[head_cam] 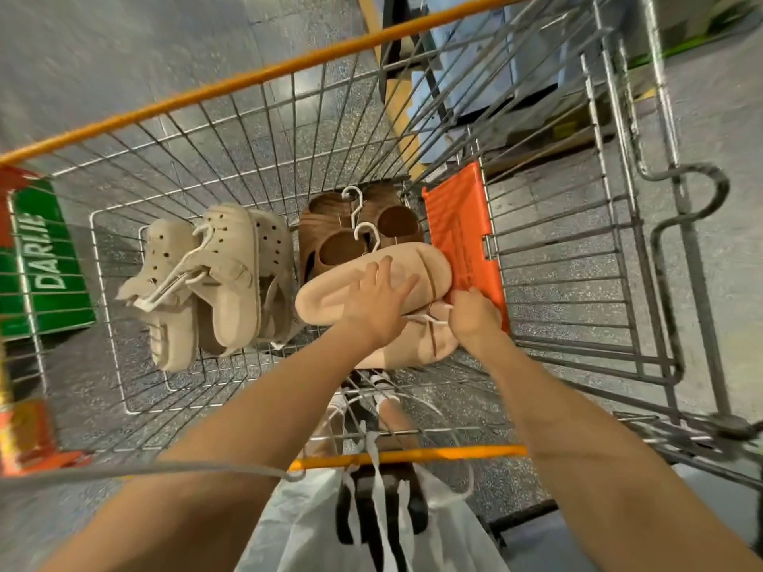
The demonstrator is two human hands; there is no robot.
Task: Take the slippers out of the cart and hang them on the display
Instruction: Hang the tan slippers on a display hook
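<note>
In the cart [549,258], three pairs of slippers lie on the wire floor: beige clogs [206,282] at the left, brown slides [351,237] at the far side, and pink slides [342,295] nearest the person. The left hand [382,301] lies flat on the upturned sole of the pink pair, fingers spread and straight. The right hand [475,313] curls round the white hanger [425,319] of that pair, just beside the orange flap [458,233]. The step in hand appears to be picking up the pink pair, with the lift not yet made. The next move likely calls for raising the pair by its hanger, clear of the brown pair's hooks [359,216], which stand close by and could snag. The display is not in view.
</note>
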